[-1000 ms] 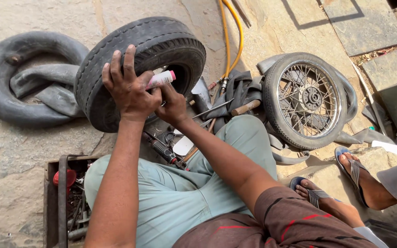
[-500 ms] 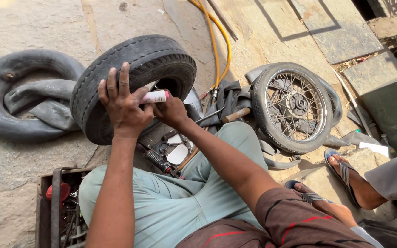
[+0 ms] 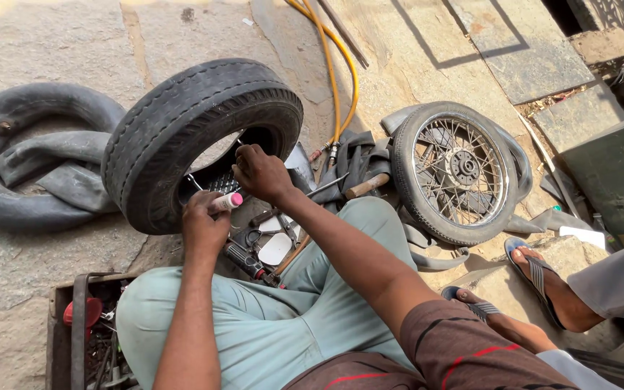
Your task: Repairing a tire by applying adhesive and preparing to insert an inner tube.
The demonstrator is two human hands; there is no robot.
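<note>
A black tyre (image 3: pixel 182 123) stands upright on the stone ground in front of my knees. My left hand (image 3: pixel 204 225) is closed around a small white tube with a pink cap (image 3: pixel 227 201), held near the tyre's lower edge. My right hand (image 3: pixel 260 173) is bunched at the tyre's opening, fingers curled just above the tube; whether it grips anything is hidden. Hand tools (image 3: pixel 254 260) lie on the ground between my legs.
A black inner tube (image 3: pixel 9 195) lies coiled at the left. A spoked wheel rim (image 3: pixel 456 170) leans at the right with a yellow hose (image 3: pixel 337 72) behind it. A toolbox (image 3: pixel 81 339) sits at the bottom left. Another person's sandalled feet (image 3: pixel 543 278) are at the right.
My left hand has dropped from the tyre's top edge to its lower side with the tube. My right hand has moved into the tyre's opening. The view has shifted.
</note>
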